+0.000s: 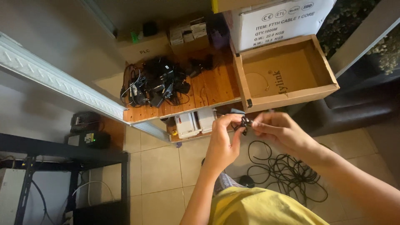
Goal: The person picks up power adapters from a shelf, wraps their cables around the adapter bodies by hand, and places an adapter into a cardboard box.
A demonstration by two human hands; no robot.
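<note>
two hands, left hand (223, 139) and right hand (278, 130), pinch one black cable (245, 123).

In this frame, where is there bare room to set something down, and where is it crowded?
Free: the open cardboard tray, nearly bare inside; the wooden shelf strip between the tray and the adapter pile; the floor tiles left of the left hand. Crowded: the adapter pile, and the loose black cable below the right hand.

A small black plug (244, 123) on the end of a thin black cable (287, 171) is held up in the air between the fingertips of both hands, and the cable hangs down into a messy loose pile on the tiled floor.
</note>
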